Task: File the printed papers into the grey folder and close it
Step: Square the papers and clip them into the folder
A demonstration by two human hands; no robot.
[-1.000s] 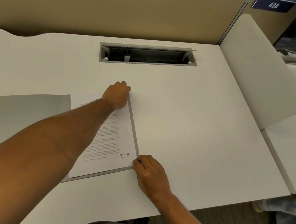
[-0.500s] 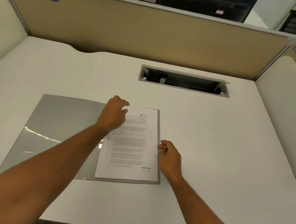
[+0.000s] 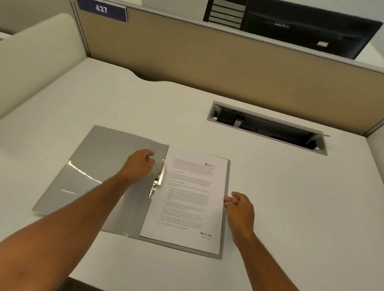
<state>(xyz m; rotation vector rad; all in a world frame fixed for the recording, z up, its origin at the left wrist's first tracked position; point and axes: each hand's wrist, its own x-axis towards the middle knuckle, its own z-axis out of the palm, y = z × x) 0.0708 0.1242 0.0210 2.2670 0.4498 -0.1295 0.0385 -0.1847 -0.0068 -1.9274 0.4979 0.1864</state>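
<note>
Left hand (image 3: 137, 165) off top of page since 0.5 s ago — now loosely curled, empty, just beside metal clip (image 3: 158, 178) at spine. Right hand (image 3: 240, 209) fingers now half open, holding nothing, touching right edge of papers (image 3: 188, 201). Papers lie flat on right half of grey folder (image 3: 99, 172); folder spread open on desk (image 3: 298, 220), cover flap out left. Clip lever appears raised — likely papers squared, clamping next, cover not yet closed.

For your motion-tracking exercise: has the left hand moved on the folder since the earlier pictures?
Yes. The left hand came off the paper's top corner, leftward to the metal clip.
</note>
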